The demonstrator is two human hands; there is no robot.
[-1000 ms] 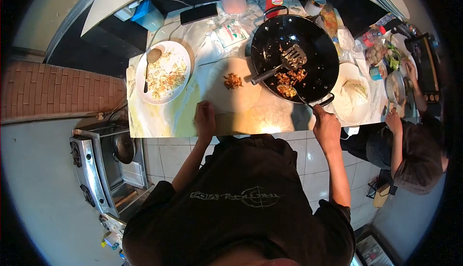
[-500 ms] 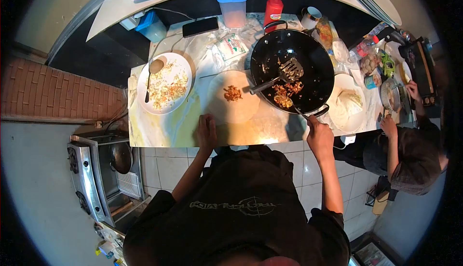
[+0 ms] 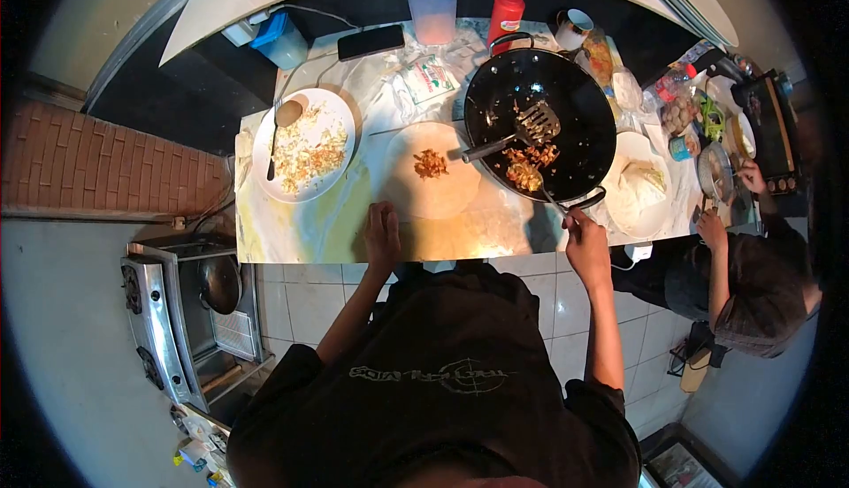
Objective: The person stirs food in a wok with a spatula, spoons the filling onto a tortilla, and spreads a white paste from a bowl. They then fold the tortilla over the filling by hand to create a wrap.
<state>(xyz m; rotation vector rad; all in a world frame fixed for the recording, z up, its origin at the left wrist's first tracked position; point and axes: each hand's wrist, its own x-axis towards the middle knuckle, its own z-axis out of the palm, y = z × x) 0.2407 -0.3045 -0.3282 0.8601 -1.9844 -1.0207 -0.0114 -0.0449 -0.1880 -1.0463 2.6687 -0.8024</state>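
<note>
My right hand (image 3: 585, 239) is closed around the handle of a spoon (image 3: 550, 194), whose bowl sits among chopped filling (image 3: 523, 175) in the black wok (image 3: 584, 90). A slotted spatula (image 3: 492, 148) leans in the same wok, its handle over the rim. My left hand (image 3: 382, 233) rests on the counter's front edge with fingers curled together and nothing seen in them. Just beyond it lies a flat round wrapper (image 3: 433, 198) with a small heap of browned filling (image 3: 431, 163) in its middle.
At left, a white plate (image 3: 263, 156) carries chopped food and a spoon (image 3: 274, 148). Stacked wrappers (image 3: 632, 209) lie right of the wok. Behind stand a blue-lidded container (image 3: 432, 11), a red squeeze bottle (image 3: 507, 18) and a phone (image 3: 370, 41). Another person (image 3: 752, 285) works at far right.
The spoon's bowl has shifted slightly within the filling in the wok, my right hand still gripping it. My left hand stays by the counter edge. The whole view has tilted a little.
</note>
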